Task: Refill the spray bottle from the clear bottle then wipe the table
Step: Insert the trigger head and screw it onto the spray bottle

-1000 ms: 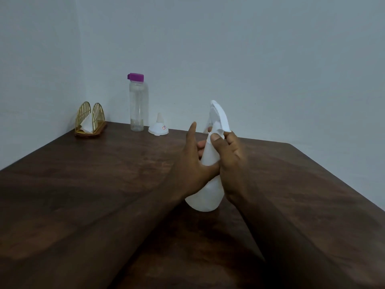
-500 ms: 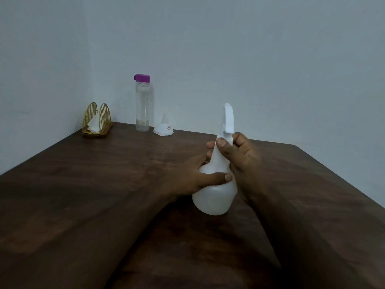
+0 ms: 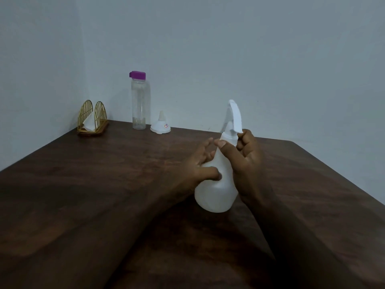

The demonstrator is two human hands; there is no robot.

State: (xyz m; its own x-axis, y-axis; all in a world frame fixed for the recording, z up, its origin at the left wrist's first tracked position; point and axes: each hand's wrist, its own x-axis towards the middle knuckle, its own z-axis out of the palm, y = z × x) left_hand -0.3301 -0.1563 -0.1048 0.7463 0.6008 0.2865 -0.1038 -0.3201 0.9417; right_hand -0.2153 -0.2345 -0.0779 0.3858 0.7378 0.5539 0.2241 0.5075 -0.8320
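I steady the spray bottle [image 3: 216,190], upright on the table [image 3: 104,174] before me, my left hand [image 3: 198,170] holding its belly. My right hand [image 3: 243,159] pinches the collar beneath the sprayer, ready to unscrew along its upright axis. The clear bottle [image 3: 140,101] stands well apart, far left.

No text, brand or number can be read anywhere. The only mark is a small square sticker with a red-orange border [image 3: 166,126] on the brim of the white plastic funnel [image 3: 160,127] standing just right of the clear plastic bottle with the purple cap [image 3: 140,105]; its print is too small to make out.
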